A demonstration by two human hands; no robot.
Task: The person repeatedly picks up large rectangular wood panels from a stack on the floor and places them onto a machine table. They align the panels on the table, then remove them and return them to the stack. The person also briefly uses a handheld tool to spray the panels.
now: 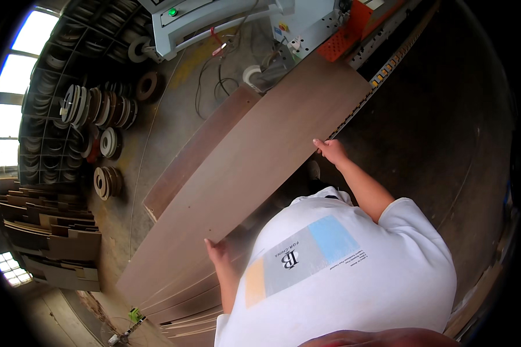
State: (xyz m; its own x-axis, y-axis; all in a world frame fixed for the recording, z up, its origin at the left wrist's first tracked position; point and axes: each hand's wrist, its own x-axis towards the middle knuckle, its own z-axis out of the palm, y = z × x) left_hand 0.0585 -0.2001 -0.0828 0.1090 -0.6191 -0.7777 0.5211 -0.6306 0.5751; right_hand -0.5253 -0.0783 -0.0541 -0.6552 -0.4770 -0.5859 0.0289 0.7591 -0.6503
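Note:
A long brown wooden panel [260, 156] stretches diagonally from the lower left to the machine at the upper right. My left hand [218, 253] holds its near edge toward the lower-left end, thumb showing at the edge and the fingers hidden beneath. Farther along the same edge, my right hand [332, 151] grips with the thumb on top; its other fingers are partly out of sight. The panel's far end lies against the machine's roller track [388, 69]. A second brown board [202, 147] shows behind the panel, partly covered by it.
Ahead stands a grey machine [214, 32] with a green button, an orange-red perforated part [337, 45] and loose cables. Rolls of edge banding [101, 107] stand at the left by a rack [46, 98]. Stacked boards [58, 237] fill the lower left; more boards [185, 303] lie beside me.

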